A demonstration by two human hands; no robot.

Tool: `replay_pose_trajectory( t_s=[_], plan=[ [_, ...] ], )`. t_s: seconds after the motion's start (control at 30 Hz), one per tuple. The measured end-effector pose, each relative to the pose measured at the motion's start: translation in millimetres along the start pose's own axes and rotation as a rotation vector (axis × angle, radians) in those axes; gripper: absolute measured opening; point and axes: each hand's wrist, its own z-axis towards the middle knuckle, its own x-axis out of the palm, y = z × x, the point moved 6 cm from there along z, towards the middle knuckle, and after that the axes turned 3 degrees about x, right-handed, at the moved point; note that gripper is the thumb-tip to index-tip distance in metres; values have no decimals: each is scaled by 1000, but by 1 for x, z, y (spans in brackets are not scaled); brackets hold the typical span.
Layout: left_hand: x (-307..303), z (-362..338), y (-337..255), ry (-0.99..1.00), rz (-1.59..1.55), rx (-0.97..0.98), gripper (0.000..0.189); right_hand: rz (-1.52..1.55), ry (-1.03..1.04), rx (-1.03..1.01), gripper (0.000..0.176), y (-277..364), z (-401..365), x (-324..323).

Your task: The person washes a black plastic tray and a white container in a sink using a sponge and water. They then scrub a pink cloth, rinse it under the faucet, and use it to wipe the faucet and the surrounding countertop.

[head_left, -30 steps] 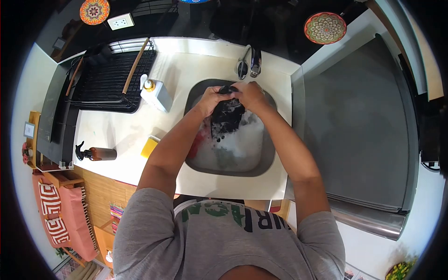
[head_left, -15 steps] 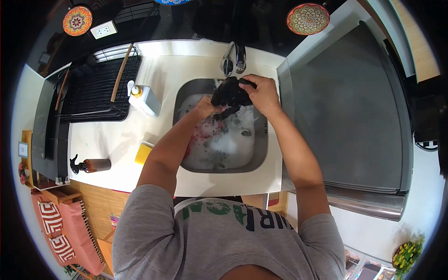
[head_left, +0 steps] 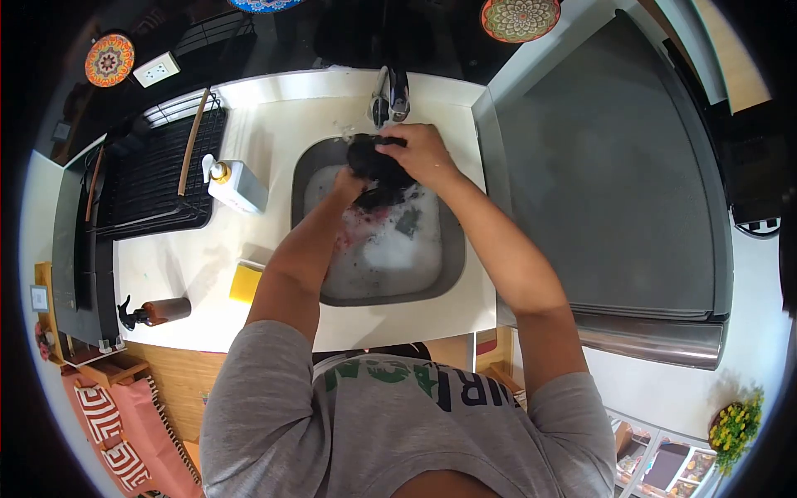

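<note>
A wet black cloth [head_left: 380, 166] is bunched up between my hands, over the back of the sink [head_left: 452, 274] and below the faucet [head_left: 390, 100]. My right hand [head_left: 423, 151] pinches its upper right edge. On the lower left side, my left hand [head_left: 350, 181] is closed on the same cloth, its fingers partly hidden by the folds. Foamy water [head_left: 394, 257] fills the basin, with reddish and dark patches showing through the suds.
Left of the sink stand a white pump bottle [head_left: 237, 187], a yellow sponge [head_left: 245, 284] and a brown spray bottle [head_left: 166, 311]. A black dish rack [head_left: 158, 170] sits at the back left. On the right rises a grey refrigerator [head_left: 610, 191].
Both hands still hold the black cloth, which has become more bunched and shifted within the back of the sink. The whole view has also swung slightly, moving the scene left.
</note>
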Motion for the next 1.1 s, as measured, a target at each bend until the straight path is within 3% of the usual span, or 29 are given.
replay_pose_trajectory(
  t_s=[0.07, 0.13, 0.2, 0.23, 0.3, 0.33, 0.4, 0.43, 0.5, 0.53, 0.6, 0.63, 0.73, 0.87, 0.93, 0.97, 1.03, 1.07, 1.1],
  plan=[
    [-7, 6, 31, 5, -62, 36, 37, -24, 5, -62, 19, 7, 5, 11],
    [-12, 0, 31, 4, -126, 70, 36, -44, -25, 61, 18, 5, 9, 16],
    [-6, -5, 46, 117, -89, -183, 40, -88, -94, -28, 19, 6, 9, 16],
    [-3, -7, 46, 115, -90, -187, 40, -136, -165, -117, 19, 8, 7, 14],
    [13, -8, 26, 212, 234, 168, 46, -103, -142, -154, 20, 10, -1, 15],
    [18, -11, 15, 213, 231, 170, 46, -70, -121, -194, 21, 15, -6, 14],
    [13, -13, -10, -23, 537, 270, 39, -90, -114, -282, 21, 24, -14, 11],
    [16, -6, -6, -21, 535, 271, 39, -105, -107, -368, 21, 30, -19, 9],
    [21, 12, -3, 104, 134, 165, 38, -128, -127, -382, 20, 33, -25, -2],
    [21, 19, -4, 106, 136, 167, 38, -152, -147, -396, 19, 35, -28, -10],
    [19, 20, -31, -32, 143, 572, 40, -123, -184, -341, 19, 35, -32, -29],
    [19, -7, -66, 3, -46, 465, 36, -93, -219, -291, 19, 35, -32, -40],
    [13, -18, -94, 40, 73, 388, 33, -27, -226, -152, 19, 37, -38, -60],
    [4, -38, -105, 140, 42, 331, 33, 46, -240, -140, 19, 47, -46, -70],
    [-5, -62, -123, 111, 321, 773, 35, 62, -219, -137, 19, 52, -48, -72],
    [-7, -72, -118, 99, 329, 767, 35, 71, -203, -128, 18, 53, -49, -72],
    [-25, -82, -78, -87, -160, 116, 34, 176, -168, -78, 19, 48, -51, -70],
    [-32, -84, -80, -101, -160, 111, 34, 267, -140, -19, 20, 42, -52, -67],
    [-28, -83, -82, 60, -245, 86, 33, 315, -129, 8, 22, 38, -53, -65]
  ],
)
